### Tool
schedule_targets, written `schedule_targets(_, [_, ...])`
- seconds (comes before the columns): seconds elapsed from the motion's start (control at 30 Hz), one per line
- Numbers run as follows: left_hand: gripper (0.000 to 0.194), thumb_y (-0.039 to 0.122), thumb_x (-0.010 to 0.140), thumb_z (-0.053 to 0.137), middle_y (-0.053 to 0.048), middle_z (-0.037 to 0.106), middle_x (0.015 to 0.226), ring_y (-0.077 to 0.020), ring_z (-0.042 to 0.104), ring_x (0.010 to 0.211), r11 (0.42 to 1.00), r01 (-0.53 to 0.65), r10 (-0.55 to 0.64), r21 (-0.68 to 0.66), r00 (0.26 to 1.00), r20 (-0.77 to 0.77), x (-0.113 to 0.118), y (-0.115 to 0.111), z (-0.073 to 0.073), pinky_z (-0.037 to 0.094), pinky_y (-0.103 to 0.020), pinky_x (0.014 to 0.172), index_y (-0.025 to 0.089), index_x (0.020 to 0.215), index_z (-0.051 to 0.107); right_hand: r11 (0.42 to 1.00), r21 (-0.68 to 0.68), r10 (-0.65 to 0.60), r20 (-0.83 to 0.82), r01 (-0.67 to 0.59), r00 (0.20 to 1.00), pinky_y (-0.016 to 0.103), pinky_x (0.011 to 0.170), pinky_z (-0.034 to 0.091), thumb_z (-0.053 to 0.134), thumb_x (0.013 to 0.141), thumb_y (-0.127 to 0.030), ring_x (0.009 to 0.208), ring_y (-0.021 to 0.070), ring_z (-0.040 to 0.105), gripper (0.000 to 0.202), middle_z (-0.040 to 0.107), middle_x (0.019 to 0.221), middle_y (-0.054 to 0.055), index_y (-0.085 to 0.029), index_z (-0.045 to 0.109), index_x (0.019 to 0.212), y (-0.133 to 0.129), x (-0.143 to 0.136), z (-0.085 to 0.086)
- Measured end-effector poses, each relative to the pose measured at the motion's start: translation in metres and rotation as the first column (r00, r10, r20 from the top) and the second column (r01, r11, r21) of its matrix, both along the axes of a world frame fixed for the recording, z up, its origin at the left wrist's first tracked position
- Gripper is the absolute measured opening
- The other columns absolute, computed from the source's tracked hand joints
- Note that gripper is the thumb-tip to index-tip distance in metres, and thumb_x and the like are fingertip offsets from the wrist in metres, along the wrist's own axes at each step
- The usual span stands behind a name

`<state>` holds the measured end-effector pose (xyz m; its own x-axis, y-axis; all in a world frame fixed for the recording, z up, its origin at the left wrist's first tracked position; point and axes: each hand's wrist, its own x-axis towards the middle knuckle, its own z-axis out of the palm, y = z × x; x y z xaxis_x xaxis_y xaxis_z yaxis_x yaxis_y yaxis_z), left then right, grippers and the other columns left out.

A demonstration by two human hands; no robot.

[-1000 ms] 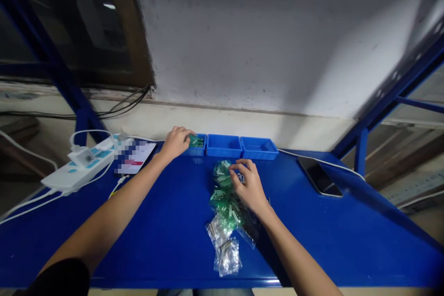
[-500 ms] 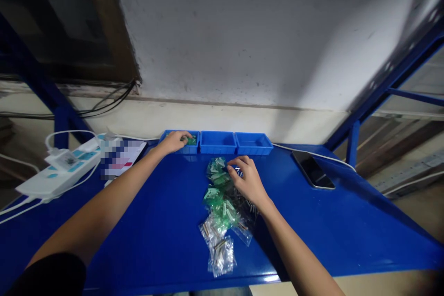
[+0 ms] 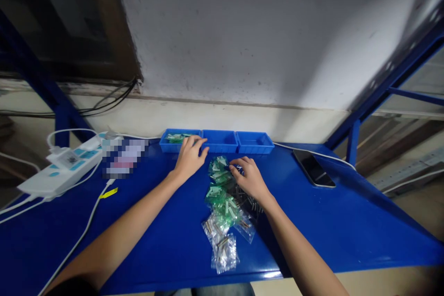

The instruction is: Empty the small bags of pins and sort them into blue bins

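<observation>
My left hand (image 3: 191,153) is over the front edge of the row of blue bins, its fingers apart and nothing seen in them. Beside it, the left bin (image 3: 169,149) holds small green packets (image 3: 176,138). My right hand (image 3: 249,176) stays low at the far right side of a pile of small bags, thumb and fingertips drawn close together. Whatever they pinch is too small to make out. Green bags with pale strips (image 3: 217,192) lie beside it, dark slim metal pieces (image 3: 255,204) partly under it. Clear bags with metal pins (image 3: 225,252) lie nearest me.
The middle bin (image 3: 220,149) and right bin (image 3: 256,149) stand against the wall. A phone (image 3: 314,169) lies at right. On the left are a white power strip (image 3: 65,166), a blurred-out flat item (image 3: 125,159) and a white cable with a yellow tag (image 3: 109,193).
My left hand has come out of the left bin and moved right and nearer, its fingers now spread. The right hand has hardly moved. The tagged cable has come into view.
</observation>
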<state>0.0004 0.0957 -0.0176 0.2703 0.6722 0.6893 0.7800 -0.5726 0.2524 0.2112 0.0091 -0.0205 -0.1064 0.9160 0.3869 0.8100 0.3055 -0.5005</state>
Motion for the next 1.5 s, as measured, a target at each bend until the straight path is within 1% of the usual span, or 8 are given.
schedule_targets(0.27, [0.02, 0.018, 0.086, 0.044, -0.008, 0.054, 0.097, -0.0214, 0.054, 0.095, 0.995, -0.005, 0.012, -0.099, 0.998, 0.068, -0.006, 0.018, -0.012, 0.044, -0.034, 0.089, 0.019, 0.097, 0.061, 1.0, -0.014, 0.023, 0.015, -0.023, 1.0, 0.036, 0.084, 0.038, 0.05, 0.089, -0.029, 0.09, 0.021, 0.053, 0.019, 0.062, 0.09, 0.007, -0.02, 0.065, 0.093, -0.004, -0.004, 0.002])
schedule_targets(0.4, [0.028, 0.02, 0.085, 0.047, -0.012, 0.053, 0.105, -0.0254, 0.053, 0.101, 0.99, -0.138, 0.14, -0.036, 0.988, 0.065, -0.02, 0.027, -0.005, 0.041, -0.038, 0.093, 0.018, 0.109, 0.06, 0.999, -0.018, 0.028, 0.015, -0.028, 0.999, 0.036, 0.085, 0.038, 0.05, 0.089, -0.028, 0.091, 0.021, 0.053, 0.018, 0.063, 0.091, 0.006, -0.02, 0.065, 0.093, -0.004, -0.004, 0.003])
schedule_targets(0.67, [0.032, 0.023, 0.082, 0.051, -0.012, 0.055, 0.114, -0.0221, 0.062, 0.082, 0.934, -0.243, 0.219, -0.262, 0.969, -0.117, -0.026, 0.052, 0.018, 0.047, -0.035, 0.078, 0.021, 0.111, 0.062, 0.999, -0.029, 0.023, 0.02, -0.023, 1.0, 0.036, 0.085, 0.039, 0.05, 0.089, -0.028, 0.091, 0.0208, 0.053, 0.019, 0.062, 0.091, 0.006, -0.02, 0.065, 0.094, -0.002, -0.002, 0.0])
schedule_targets(0.83, [0.013, 0.02, 0.072, 0.063, -0.008, 0.063, 0.086, -0.0246, 0.062, 0.08, 0.895, -0.232, 0.151, -0.381, 0.961, -0.23, -0.035, 0.075, 0.025, 0.048, -0.034, 0.075, 0.021, 0.082, 0.071, 0.999, -0.035, 0.032, 0.023, -0.031, 0.999, 0.037, 0.085, 0.039, 0.05, 0.089, -0.028, 0.091, 0.0212, 0.053, 0.018, 0.063, 0.091, 0.006, -0.02, 0.065, 0.094, -0.001, -0.002, 0.0])
schedule_targets(1.03, [0.034, 0.026, 0.082, 0.053, -0.012, 0.046, 0.117, -0.0201, 0.061, 0.083, 0.979, -0.134, 0.135, -0.156, 0.991, -0.002, -0.018, 0.029, 0.012, 0.047, -0.034, 0.082, 0.019, 0.114, 0.057, 0.998, -0.053, 0.043, 0.026, -0.042, 0.999, 0.036, 0.084, 0.038, 0.05, 0.089, -0.028, 0.091, 0.0208, 0.052, 0.019, 0.062, 0.09, 0.007, -0.02, 0.065, 0.096, -0.002, -0.002, 0.0])
schedule_targets(1.2, [0.04, 0.042, 0.081, 0.054, -0.012, 0.046, 0.123, -0.0278, 0.05, 0.113, 0.93, 0.131, -0.153, -0.344, 0.987, -0.039, 0.026, -0.019, -0.011, 0.042, -0.038, 0.094, 0.019, 0.113, 0.057, 0.997, -0.057, 0.055, 0.021, -0.053, 0.998, 0.036, 0.086, 0.037, 0.05, 0.089, -0.028, 0.09, 0.0206, 0.052, 0.019, 0.063, 0.091, 0.007, -0.018, 0.065, 0.096, -0.002, -0.002, 0.003])
schedule_targets(1.33, [0.038, 0.036, 0.077, 0.059, -0.011, 0.059, 0.116, -0.0311, 0.051, 0.109, 0.847, 0.105, -0.203, -0.521, 0.97, -0.134, 0.046, -0.018, -0.016, 0.04, -0.043, 0.093, 0.021, 0.112, 0.06, 0.997, -0.047, 0.055, 0.003, -0.054, 0.998, 0.036, 0.086, 0.037, 0.05, 0.088, -0.026, 0.09, 0.0206, 0.053, 0.018, 0.064, 0.092, 0.006, -0.018, 0.065, 0.095, -0.002, -0.002, 0.003])
schedule_targets(1.5, [0.016, 0.027, 0.08, 0.058, -0.005, 0.069, 0.095, -0.0265, 0.055, 0.096, 0.926, 0.053, -0.099, -0.374, 0.99, -0.104, 0.035, -0.025, -0.01, 0.042, -0.039, 0.083, 0.025, 0.093, 0.066, 0.999, -0.01, 0.049, -0.032, -0.05, 0.998, 0.036, 0.084, 0.038, 0.05, 0.088, -0.027, 0.089, 0.0213, 0.053, 0.018, 0.065, 0.09, 0.006, -0.018, 0.065, 0.094, -0.003, -0.003, 0.005])
